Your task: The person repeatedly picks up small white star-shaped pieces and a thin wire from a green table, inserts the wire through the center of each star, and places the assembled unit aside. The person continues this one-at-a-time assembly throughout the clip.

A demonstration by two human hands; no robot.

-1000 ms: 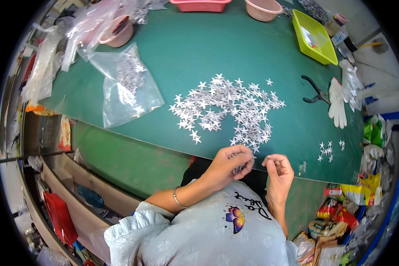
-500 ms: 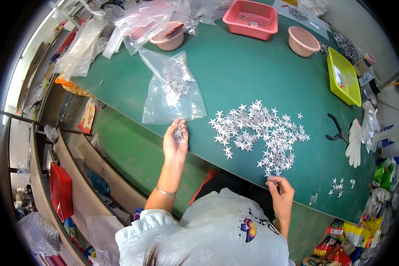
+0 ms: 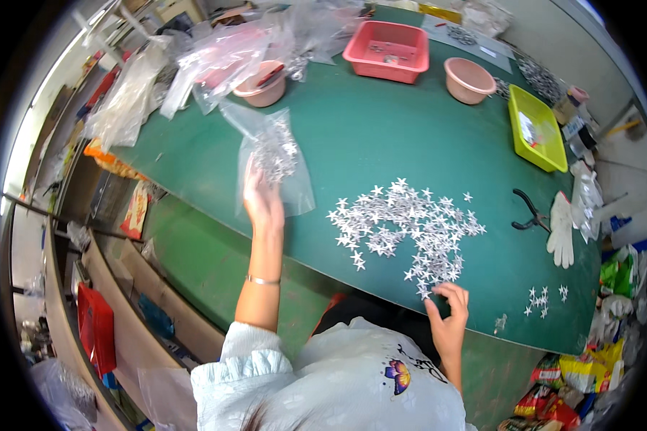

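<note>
My left hand [image 3: 263,200] reaches into the mouth of a clear plastic bag [image 3: 300,195]. Its fingers look stretched out and stand beside small silver stars [image 3: 279,151] in the bag; the plastic partly veils the fingertips. Whether stars still lie in the palm is hard to see. At the front edge of the table, my right hand [image 3: 449,310] holds its thumb and forefinger apart, close to the nearest stars of a loose star pile [image 3: 402,219]. No star shows between those fingers.
Pliers [image 3: 532,212] and a white glove [image 3: 561,230] lie on the green table [image 3: 366,136] at right, near a few separate stars [image 3: 543,300]. Along the back stand a red tub [image 3: 386,68], pink bowls [image 3: 469,80] and a yellow-green tray [image 3: 538,144]. Plastic bags [image 3: 223,61] crowd the far left.
My left hand, earlier cupped around stars before the bag, has moved forward into its mouth. My right thumb and forefinger, earlier pinched together, have parted. The view has shifted slightly.
</note>
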